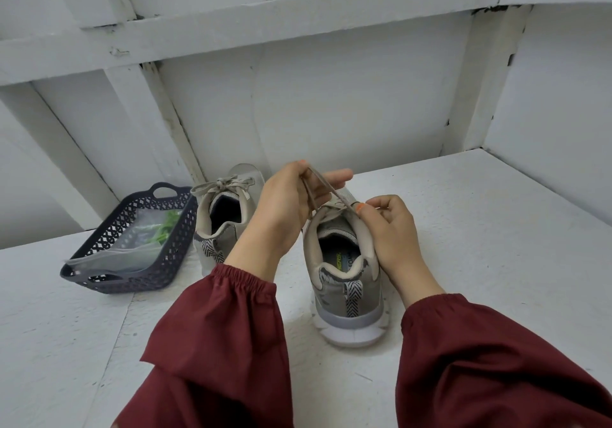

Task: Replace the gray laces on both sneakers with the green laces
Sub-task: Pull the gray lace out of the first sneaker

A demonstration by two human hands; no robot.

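Two grey sneakers stand on the white table, heels toward me. The right sneaker (344, 268) is between my hands. My left hand (288, 202) pinches a strand of its gray lace (323, 184) and holds it up taut above the tongue. My right hand (390, 225) grips the shoe's right collar edge near the top eyelets, fingers curled. The left sneaker (222, 219) stands behind my left wrist with its gray lace tied in a bow (228, 184). The green laces (167, 227) lie in a clear bag inside the basket.
A dark perforated plastic basket (99, 282) sits at the left of the table, next to the left sneaker. White wall panels with wooden battens rise right behind the shoes. Bare white tabletop (496, 229) stretches to the right.
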